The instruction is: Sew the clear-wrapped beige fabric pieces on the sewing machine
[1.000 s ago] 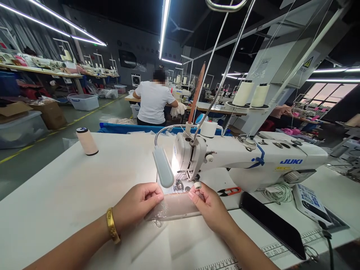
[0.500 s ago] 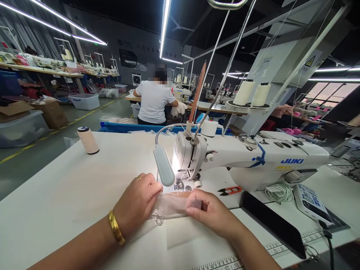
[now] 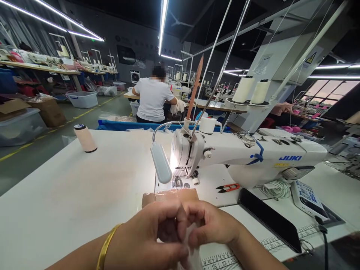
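Observation:
My left hand (image 3: 157,232), with a gold bangle (image 3: 108,245) on the wrist, is curled with thumb and fingers at the edge of a crumpled clear plastic film (image 3: 193,247). Opposite it, my right hand (image 3: 213,221) pinches the same film between thumb and fingers. The film hangs between both hands near the table's front edge; its lower part is blurred. Just beyond my knuckles a flat brown piece (image 3: 168,195), with shiny clear plastic over part of it, lies on the table before the sewing machine (image 3: 187,153). My hands cover its near side.
Red-handled thread snips (image 3: 228,188), a black phone (image 3: 268,219) and a coiled white cable (image 3: 277,189) lie to the right. A peach thread cone (image 3: 86,138) stands at left. The lamp (image 3: 161,163) hangs by the needle area. A co-worker (image 3: 153,99) sits ahead.
Both hands have come nearer to me and closer together, with the film bunched between them. The brown piece, mostly covered before, now shows on the table. The view has shifted slightly.

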Demonstrator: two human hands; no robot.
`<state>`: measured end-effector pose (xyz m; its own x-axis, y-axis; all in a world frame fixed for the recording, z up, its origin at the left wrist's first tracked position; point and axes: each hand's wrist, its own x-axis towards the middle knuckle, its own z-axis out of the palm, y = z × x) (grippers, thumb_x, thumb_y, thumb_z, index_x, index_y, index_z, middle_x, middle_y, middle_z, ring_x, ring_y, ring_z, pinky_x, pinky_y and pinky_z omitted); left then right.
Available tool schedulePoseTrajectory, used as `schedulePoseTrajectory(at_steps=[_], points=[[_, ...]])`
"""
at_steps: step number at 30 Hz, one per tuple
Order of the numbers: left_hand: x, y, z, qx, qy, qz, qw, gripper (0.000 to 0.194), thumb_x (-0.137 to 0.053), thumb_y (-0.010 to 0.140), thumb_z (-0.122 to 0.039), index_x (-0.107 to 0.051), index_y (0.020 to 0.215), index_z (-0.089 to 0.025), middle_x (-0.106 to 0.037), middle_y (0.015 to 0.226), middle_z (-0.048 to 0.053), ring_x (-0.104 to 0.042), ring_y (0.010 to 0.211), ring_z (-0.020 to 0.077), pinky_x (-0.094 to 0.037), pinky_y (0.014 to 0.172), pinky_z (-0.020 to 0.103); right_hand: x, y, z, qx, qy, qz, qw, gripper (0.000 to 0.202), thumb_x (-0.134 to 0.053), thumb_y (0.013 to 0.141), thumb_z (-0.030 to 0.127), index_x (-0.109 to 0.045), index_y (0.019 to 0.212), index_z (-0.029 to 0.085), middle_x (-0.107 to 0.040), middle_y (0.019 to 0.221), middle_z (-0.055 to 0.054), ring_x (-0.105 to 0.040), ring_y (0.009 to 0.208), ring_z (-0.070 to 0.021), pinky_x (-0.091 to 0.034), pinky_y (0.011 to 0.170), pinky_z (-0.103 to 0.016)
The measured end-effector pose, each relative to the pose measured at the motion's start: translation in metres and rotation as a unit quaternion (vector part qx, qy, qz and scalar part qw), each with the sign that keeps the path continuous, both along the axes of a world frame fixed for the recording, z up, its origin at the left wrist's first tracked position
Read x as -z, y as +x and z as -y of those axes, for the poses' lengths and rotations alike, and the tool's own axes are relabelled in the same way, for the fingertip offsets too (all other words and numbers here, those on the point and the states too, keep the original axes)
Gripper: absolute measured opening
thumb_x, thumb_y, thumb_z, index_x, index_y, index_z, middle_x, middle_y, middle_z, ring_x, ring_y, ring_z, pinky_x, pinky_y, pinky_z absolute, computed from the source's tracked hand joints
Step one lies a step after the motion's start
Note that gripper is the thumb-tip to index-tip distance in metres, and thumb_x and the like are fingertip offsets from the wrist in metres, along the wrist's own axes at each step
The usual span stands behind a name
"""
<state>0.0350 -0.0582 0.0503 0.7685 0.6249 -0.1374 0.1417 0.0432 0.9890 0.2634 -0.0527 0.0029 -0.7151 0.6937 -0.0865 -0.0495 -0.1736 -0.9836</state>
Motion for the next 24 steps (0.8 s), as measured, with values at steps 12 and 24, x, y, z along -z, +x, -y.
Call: schedulePoseTrajectory(at_steps=[12, 24], points=[[0.035, -0.022, -0.055, -0.182, 0.492, -0.204, 0.827, 0.021, -0.045, 0.095, -0.033, -0.062, 0.088, -0.022, -0.068, 0.094, 0.010, -0.062, 0.087, 0.0283, -0.050, 0.080, 0.042, 0.018, 0.000, -0.012, 0.355, 0.177, 0.258, 0.881, 0.028, -0.060, 0.100, 0.049, -0.053, 0.086, 0.026, -0.050, 0.071, 0.005, -0.049, 0.062, -0.0166, -0.039, 0.061, -0.029], [0.029, -0.025, -0.072, -0.125, 0.125, -0.214, 0.961, 0.056, -0.043, 0.093, -0.072, -0.057, 0.073, -0.021, -0.062, 0.074, 0.003, -0.058, 0.071, 0.0209, -0.046, 0.066, 0.031, -0.003, 0.003, 0.006, 0.197, 0.247, 0.118, 0.941, 0.028, -0.067, 0.102, 0.052, -0.073, 0.109, 0.025, -0.065, 0.092, -0.001, -0.057, 0.074, -0.0155, -0.048, 0.068, -0.029]])
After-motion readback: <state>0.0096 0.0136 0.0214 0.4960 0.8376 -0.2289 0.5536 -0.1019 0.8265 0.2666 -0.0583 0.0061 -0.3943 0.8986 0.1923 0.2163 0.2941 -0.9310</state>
